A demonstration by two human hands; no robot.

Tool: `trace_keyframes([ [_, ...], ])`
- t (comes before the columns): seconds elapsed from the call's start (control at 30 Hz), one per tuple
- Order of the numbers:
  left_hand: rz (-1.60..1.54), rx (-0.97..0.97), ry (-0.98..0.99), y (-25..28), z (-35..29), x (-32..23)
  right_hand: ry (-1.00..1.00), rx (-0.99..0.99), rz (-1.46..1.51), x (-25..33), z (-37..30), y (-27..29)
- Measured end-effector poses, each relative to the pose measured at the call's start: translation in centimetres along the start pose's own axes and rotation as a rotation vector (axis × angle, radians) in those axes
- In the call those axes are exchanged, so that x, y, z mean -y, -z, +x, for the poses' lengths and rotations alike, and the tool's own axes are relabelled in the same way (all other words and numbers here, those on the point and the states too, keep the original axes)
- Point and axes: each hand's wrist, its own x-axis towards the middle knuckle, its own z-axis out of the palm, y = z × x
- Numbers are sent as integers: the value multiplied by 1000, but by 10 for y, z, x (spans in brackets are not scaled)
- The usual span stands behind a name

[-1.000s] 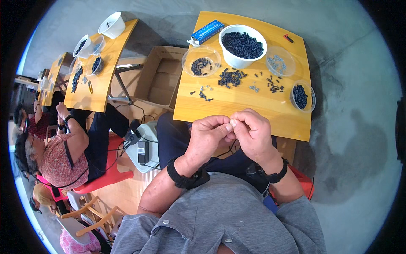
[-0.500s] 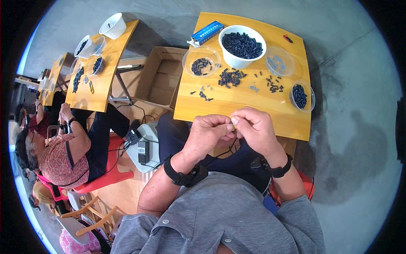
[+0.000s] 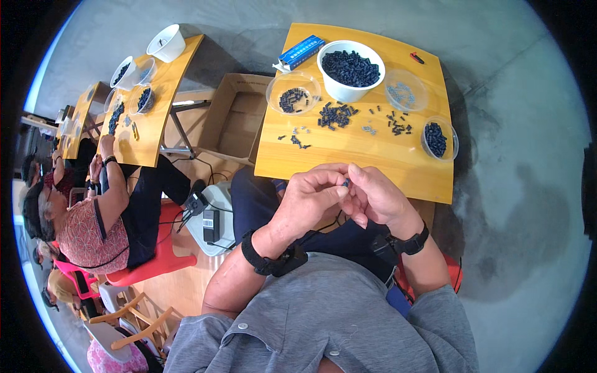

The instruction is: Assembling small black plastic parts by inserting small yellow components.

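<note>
Head camera shows two bare hands over the lap, just before the near edge of a yellow wooden desk [image 3: 348,155]. With thumb and forefinger, the left hand [image 3: 311,191] is pinching one small dark piece [image 3: 346,183]; the fingers cover most of it, so its exact form I cannot tell. The right hand [image 3: 380,198] is close beside, its thumb standing apart from the loosely bent fingers; whether it touches the piece, I cannot tell.

On the desk, a pile of short black tubular parts [image 3: 336,115] lies in front of a white bucket [image 3: 346,94], which is full of similar parts. To the left of this bucket are a blue carton [image 3: 301,52] and a clear round tub [image 3: 271,99] with some black parts. To its right, another clear tub [image 3: 407,75] contains small grey pieces, and a third tub [image 3: 456,148] with black parts is near the right edge. A red-and-black tool [image 3: 417,58] lies in the far right corner.
</note>
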Motion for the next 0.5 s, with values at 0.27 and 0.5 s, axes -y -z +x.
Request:
trace_keyframes([
  [0.27,-8,106,21,4,-3,1,-130,291,223,-9,0,1],
  [0.5,-49,70,84,3,-5,-1,-213,251,283,-14,1,-7],
])
